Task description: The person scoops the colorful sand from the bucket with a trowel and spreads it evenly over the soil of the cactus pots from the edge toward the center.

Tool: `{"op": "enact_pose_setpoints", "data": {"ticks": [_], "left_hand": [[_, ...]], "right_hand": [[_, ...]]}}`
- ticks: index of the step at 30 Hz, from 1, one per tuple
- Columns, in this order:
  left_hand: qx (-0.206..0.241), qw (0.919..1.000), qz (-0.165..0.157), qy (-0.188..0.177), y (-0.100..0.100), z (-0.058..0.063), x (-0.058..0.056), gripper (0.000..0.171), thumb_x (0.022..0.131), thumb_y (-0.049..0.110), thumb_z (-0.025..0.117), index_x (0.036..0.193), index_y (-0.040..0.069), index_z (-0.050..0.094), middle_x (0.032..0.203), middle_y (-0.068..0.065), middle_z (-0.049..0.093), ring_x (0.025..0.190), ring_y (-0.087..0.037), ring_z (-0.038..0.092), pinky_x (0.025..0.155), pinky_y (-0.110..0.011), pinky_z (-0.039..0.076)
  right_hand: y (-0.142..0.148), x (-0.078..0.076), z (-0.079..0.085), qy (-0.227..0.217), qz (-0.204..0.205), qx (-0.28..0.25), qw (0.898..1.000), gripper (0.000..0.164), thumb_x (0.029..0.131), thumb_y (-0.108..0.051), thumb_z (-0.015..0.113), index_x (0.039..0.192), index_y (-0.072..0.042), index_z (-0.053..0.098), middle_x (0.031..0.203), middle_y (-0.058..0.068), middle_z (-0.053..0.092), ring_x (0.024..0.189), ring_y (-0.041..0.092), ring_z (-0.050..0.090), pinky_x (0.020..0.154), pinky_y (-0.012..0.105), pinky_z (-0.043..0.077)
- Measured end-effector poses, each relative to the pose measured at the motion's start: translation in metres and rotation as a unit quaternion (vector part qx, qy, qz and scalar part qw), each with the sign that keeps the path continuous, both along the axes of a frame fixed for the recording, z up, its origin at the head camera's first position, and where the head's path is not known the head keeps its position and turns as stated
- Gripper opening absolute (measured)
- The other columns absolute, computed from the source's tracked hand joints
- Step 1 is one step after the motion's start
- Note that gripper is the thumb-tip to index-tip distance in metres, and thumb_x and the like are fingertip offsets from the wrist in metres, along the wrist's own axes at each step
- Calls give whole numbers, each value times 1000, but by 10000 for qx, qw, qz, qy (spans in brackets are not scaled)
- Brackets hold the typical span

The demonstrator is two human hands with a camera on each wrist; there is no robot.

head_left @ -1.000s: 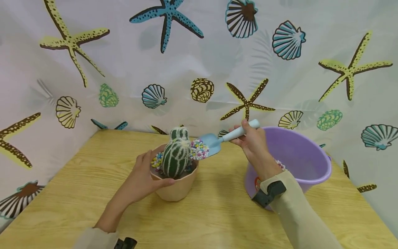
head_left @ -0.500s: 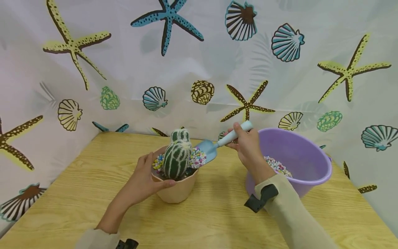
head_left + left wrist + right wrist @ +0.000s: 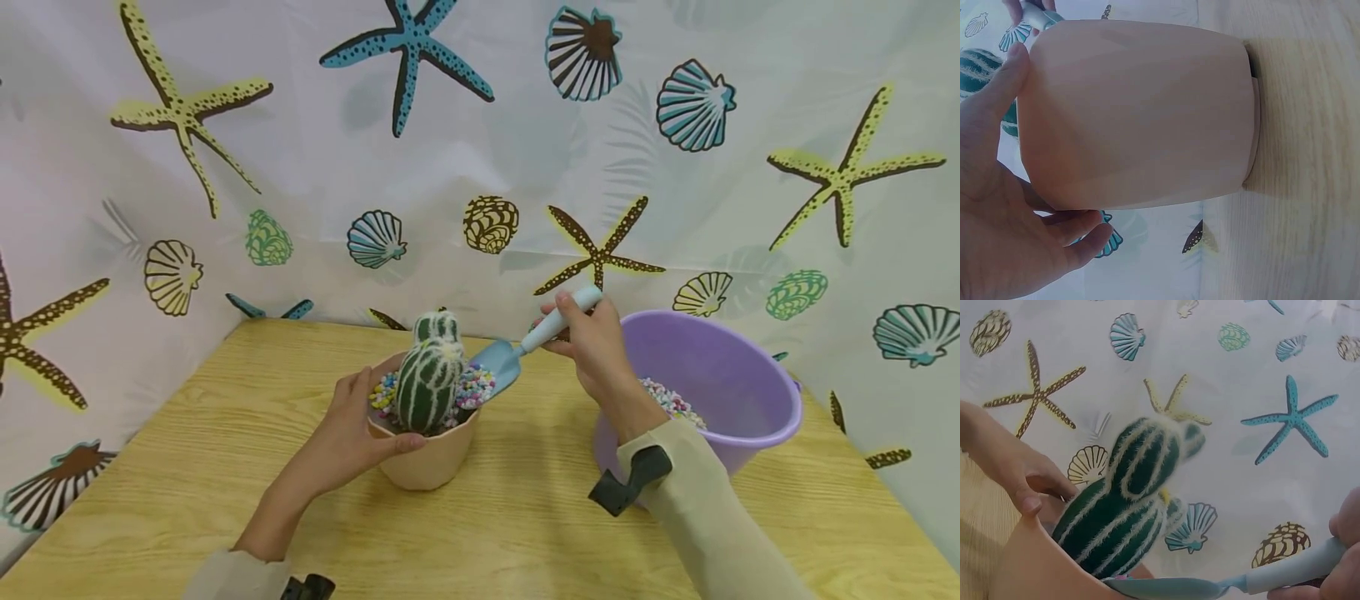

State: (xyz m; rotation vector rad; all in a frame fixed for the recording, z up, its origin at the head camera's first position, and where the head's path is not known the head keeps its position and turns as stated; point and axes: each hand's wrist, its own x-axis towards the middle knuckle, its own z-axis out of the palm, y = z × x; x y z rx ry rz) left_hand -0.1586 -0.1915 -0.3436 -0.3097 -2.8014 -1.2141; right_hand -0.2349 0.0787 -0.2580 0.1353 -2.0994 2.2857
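Fingers of the right hand (image 3: 600, 350) grasp a blue trowel (image 3: 536, 337); those of the left hand (image 3: 343, 429) grip a peach pot (image 3: 429, 462). The blade, bearing coloured pebbles (image 3: 476, 385), is over the pot's rim beside a cactus (image 3: 426, 383). Pot and purple bucket (image 3: 720, 371) both stand on the table (image 3: 517, 521).
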Motion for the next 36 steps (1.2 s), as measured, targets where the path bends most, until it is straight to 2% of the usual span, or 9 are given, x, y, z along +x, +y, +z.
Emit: {"op": "enact_pose_setpoints", "data": {"ticks": [4,8,11,17,24,29,34,36], "left_hand": [[-47,9999,-12,-130,-1,2,0,105,78,56,71,155,17,10,149,-32,11,128,-55,35,94,-67,39],[-88,9996,-14,-272,-1,4,0,115,79,57,69,153,2,1,150,-32,9,129,-53,35,96,-65,38],[-79,9994,-13,-326,-1,4,0,118,78,57,70,152,-1,-2,150,-32,9,129,-52,35,97,-64,38],[-98,9993,-18,-353,-1,4,0,118,78,58,69,151,-1,-3,150,-32,8,130,-53,33,98,-64,38],[-98,9993,0,-371,-1,4,2,117,79,58,69,152,0,-2,151,-31,8,132,-53,31,99,-64,37],[-154,9991,-115,-365,-5,6,2,113,79,57,70,154,7,2,150,-32,8,130,-54,32,97,-65,38],[-231,9991,-182,-321,-9,5,1,113,78,55,71,154,6,3,150,-32,8,132,-55,29,97,-66,37],[-175,9994,-230,-211,-8,4,0,109,78,55,71,154,12,6,149,-32,10,130,-54,32,95,-66,39]], "right_hand": [[-3,3,9,220,198,375,9989,18,103,-18,41,114,-5,42,104,10,55,88,18,64,81,37,57],[-6,5,18,399,220,654,9968,24,103,-17,41,120,-1,38,110,15,54,104,31,62,86,43,55],[-6,5,23,497,140,662,9965,26,102,-16,41,122,0,36,112,19,53,113,38,57,88,47,53],[-10,5,22,678,-104,588,9959,22,102,-15,43,118,0,36,111,18,53,113,37,58,87,49,53],[-19,6,11,672,106,798,9945,19,102,-12,42,115,0,35,109,19,54,109,39,59,78,41,56],[-19,8,12,684,66,769,9947,22,102,-12,42,118,1,34,111,20,54,110,40,59,82,47,55],[-20,8,10,633,-28,527,9966,23,102,-11,42,120,0,34,109,18,54,110,40,60,84,48,54],[-20,8,7,576,-28,405,9975,22,102,-11,42,119,0,34,109,18,54,110,39,60,86,49,54]]}}
